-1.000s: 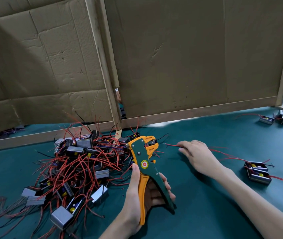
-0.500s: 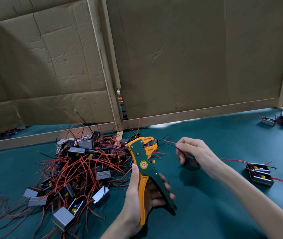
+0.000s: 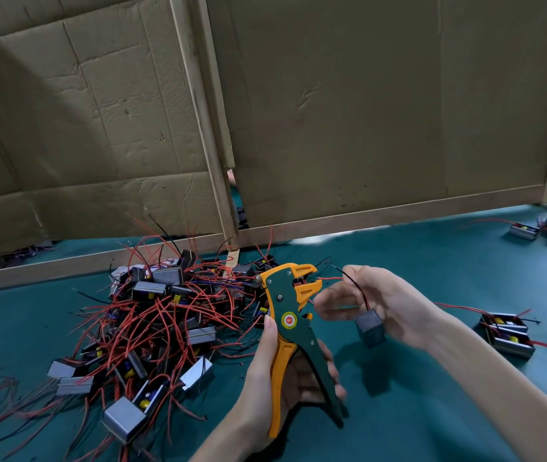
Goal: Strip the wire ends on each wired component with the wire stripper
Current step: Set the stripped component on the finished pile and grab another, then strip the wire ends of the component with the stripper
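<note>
My left hand [image 3: 267,378] grips the handles of the green and orange wire stripper [image 3: 290,323], held upright with its jaws open and facing right. My right hand [image 3: 379,300] pinches the red and black wires of one small grey wired component [image 3: 370,328], which dangles below the fingers. The red wire's end reaches into the stripper's jaws. A big heap of wired components [image 3: 162,315] with tangled red and black wires lies to the left on the green table [image 3: 415,411].
Two components [image 3: 507,333] with red wires lie at the right, and two more [image 3: 540,228] at the far right back. Cardboard panels [image 3: 349,111] in wooden frames wall off the back of the table. Loose wires trail at the left edge.
My right hand has lifted a component off the table by its wires and brought it left, up to the stripper's jaws. My left hand has kept the stripper nearly still.
</note>
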### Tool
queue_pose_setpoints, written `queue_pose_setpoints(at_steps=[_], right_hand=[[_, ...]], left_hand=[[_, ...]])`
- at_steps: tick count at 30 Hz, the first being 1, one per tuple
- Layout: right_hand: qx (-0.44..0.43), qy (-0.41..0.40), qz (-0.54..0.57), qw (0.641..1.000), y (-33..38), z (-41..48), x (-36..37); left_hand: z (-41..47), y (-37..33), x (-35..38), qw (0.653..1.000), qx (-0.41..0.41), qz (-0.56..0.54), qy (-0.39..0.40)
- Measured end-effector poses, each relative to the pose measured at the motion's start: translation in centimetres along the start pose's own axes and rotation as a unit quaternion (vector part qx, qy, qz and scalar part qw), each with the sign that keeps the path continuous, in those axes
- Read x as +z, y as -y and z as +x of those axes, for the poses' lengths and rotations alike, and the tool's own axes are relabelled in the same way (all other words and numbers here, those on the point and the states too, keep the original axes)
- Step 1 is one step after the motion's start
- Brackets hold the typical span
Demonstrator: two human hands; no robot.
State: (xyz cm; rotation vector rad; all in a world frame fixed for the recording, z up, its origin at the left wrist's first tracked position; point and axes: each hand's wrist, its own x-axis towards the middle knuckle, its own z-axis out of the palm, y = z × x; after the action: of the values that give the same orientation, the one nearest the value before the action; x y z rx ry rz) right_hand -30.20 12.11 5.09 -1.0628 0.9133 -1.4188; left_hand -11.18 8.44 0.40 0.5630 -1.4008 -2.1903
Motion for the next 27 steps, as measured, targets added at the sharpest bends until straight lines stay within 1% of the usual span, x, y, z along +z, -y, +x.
queue_pose_setpoints(at_steps=[3,8,11,14,16,18,20,22,27], right_hand=[[0.002,-0.011,0.017,1.0,0.01,0.01,0.08],[0.007,-0.011,0.017,1.0,0.09,-0.12,-0.02],[0.005,-0.008,0.009,1.0,0.14,-0.11,-0.14],[0.003,-0.007,-0.005,1.0,0.32,-0.22,-0.24],[0.002,-0.004,-0.044,0.999,0.28,-0.25,-0.16],[0.013,-0.001,-0.051,0.999,0.04,-0.22,-0.02],[0.023,-0.01,-0.018,1.0,-0.05,-0.19,0.06],[0.013,-0.033,0.009,0.999,0.21,-0.15,0.1],[-0.02,-0.091,-0.013,0.996,0.7,0.0,-0.25]], left_hand=[[-0.11,-0.09,0.16,1.0,-0.002,-0.007,0.007],[-0.26,-0.28,0.4,1.0,-0.012,-0.012,0.021],[-0.38,-0.36,0.46,1.0,-0.021,-0.016,0.016],[-0.33,-0.09,0.56,0.999,-0.013,0.02,-0.029],[-0.18,0.22,0.63,0.997,-0.009,0.028,-0.072],[0.02,0.46,0.63,0.997,-0.007,0.019,-0.081],[0.2,0.52,0.47,0.998,0.006,0.0,-0.061],[0.31,0.35,0.16,0.999,0.016,-0.026,-0.03],[0.32,0.26,-0.3,0.999,0.01,-0.048,0.003]])
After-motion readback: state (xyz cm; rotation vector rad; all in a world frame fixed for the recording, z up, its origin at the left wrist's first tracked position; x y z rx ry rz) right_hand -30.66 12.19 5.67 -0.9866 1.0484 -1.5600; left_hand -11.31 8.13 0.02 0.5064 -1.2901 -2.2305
